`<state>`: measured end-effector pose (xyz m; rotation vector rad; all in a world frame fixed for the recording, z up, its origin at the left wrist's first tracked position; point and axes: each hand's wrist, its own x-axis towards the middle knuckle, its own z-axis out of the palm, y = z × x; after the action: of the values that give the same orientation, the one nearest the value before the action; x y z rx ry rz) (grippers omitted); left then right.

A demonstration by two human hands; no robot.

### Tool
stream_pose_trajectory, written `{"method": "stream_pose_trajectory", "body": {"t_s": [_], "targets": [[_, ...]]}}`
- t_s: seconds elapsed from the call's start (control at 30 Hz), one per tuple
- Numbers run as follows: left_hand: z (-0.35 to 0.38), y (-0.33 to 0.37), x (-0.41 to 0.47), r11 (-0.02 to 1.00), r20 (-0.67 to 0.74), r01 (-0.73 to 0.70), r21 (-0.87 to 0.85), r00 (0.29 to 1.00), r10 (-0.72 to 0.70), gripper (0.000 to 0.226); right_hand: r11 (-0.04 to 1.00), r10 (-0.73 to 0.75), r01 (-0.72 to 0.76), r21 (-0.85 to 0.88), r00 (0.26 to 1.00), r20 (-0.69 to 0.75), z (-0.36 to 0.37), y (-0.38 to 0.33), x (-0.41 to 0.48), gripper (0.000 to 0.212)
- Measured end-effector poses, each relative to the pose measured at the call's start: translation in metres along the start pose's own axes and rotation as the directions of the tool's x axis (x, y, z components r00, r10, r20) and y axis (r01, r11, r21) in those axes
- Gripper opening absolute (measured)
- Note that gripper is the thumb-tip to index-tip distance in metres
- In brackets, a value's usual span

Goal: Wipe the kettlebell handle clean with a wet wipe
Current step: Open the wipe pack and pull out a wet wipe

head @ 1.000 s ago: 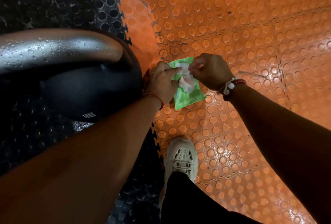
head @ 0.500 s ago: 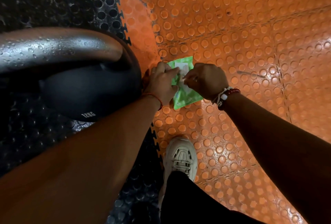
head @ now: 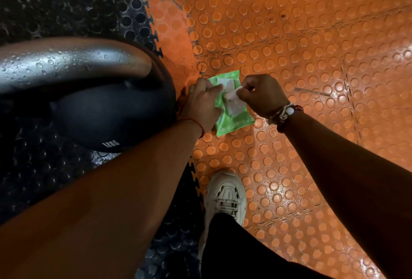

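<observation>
A black kettlebell stands at the left on the dark studded mat, its thick handle beaded with droplets. Just right of it a green wet-wipe pack lies on the orange floor. My left hand presses on the pack's left side, fingers curled onto it. My right hand pinches a white wet wipe that sticks out of the pack's opening, with the peeled white flap above it.
The orange studded floor tiles fill the right side and the black perforated mat the upper left. My white shoe and dark trouser leg stand just below the pack.
My right hand dipped to the pack's opening, then drew back up and to the right with the wipe coming out. My left hand stayed on the pack.
</observation>
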<state>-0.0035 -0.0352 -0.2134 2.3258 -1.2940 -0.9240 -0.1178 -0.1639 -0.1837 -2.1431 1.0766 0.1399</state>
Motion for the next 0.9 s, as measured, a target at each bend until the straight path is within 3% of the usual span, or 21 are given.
{"method": "stream_pose_trajectory", "body": {"t_s": [0.2, 0.33, 0.47, 0.9], "targets": [[-0.004, 0.005, -0.001, 0.999, 0.020, 0.039, 0.001, 0.999, -0.039, 0.062, 0.997, -0.014, 0.018, 0.069, 0.998, -0.064, 0.002, 0.009, -0.005, 0.016], [-0.004, 0.010, 0.000, 0.993, 0.013, 0.097, -0.070, 0.995, -0.096, 0.059, 0.998, -0.064, 0.064, 0.026, 0.998, -0.010, 0.004, 0.010, -0.004, 0.019], [-0.002, 0.008, -0.001, 0.999, -0.006, 0.045, -0.028, 0.999, -0.046, 0.058, 0.997, -0.077, 0.077, 0.013, 0.997, 0.000, 0.002, 0.012, -0.002, 0.007], [0.005, 0.007, -0.004, 0.995, -0.055, 0.002, 0.096, 0.998, 0.004, 0.059, 0.986, -0.011, 0.020, 0.167, 0.998, -0.055, -0.020, 0.017, -0.022, 0.009]]}}
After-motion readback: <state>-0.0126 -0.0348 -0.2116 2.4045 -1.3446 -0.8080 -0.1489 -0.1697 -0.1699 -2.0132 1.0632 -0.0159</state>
